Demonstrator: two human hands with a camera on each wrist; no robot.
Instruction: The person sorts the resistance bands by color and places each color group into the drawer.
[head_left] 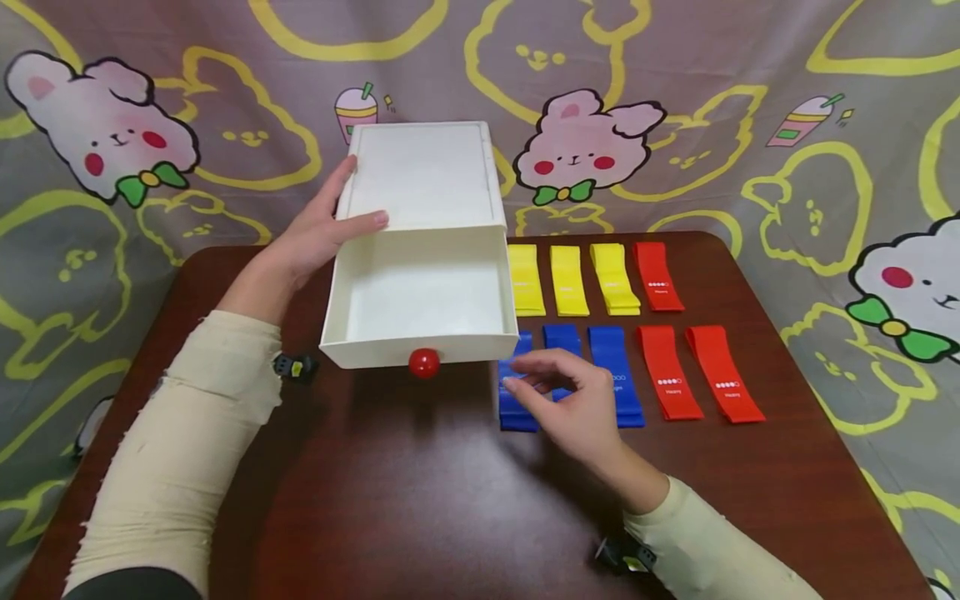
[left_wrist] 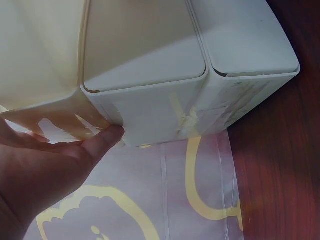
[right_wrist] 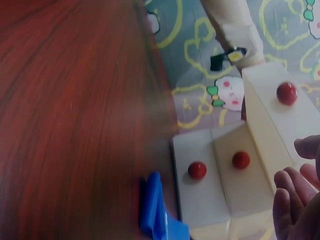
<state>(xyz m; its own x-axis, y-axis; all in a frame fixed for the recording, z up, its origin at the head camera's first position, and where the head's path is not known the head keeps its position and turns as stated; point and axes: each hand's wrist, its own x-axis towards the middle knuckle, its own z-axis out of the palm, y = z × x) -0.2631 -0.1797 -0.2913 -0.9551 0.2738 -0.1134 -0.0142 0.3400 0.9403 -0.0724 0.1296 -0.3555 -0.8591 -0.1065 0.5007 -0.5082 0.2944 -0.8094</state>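
My L hand (head_left: 303, 237) is on the white cabinet (head_left: 420, 175), thumb flat across the front edge of its top, other fingers straight-ish along the side, pressing on it, not curled round it. L wrist view shows those fingers right against the white plastic, w/ a few shiny patches on it nearby. The cabinet is up at the far side of the worktop (head_left: 360, 517), L of the bands, nr the cartoon-print cloth (head_left: 420, 83). Its top drawer (head_left: 367, 357) is pulled well out toward me, pale floor showing, w/ a round red knob (head_left: 424, 363) mid-front. My R hand (head_left: 581, 404) is just beside the front R corner of that drawer, fingers loosely bent, gap btwn thumb & index, released, nothing gripped. Can't tell from head view if the fingertips touch the drawer front; in R wrist view they look v. near it. Same view has the middle drawer (right_wrist: 250, 187) & bottom drawer (right_wrist: 200, 197) closed under the top one, each w/ its own red knob. Blue bands (head_left: 607, 342) lie on the worktop below my R hand, partly hidden by it; yellow bands (head_left: 570, 283) are in the row behind, R of the cabinet. Red bands (head_left: 670, 371) sit at the R end: 1 in the back row, 2 in front, marked "Heavy" w/ little dots. Both my arms are in cream sleeves (head_left: 187, 417), w/ a small black device (head_left: 296, 367) at each wrist.
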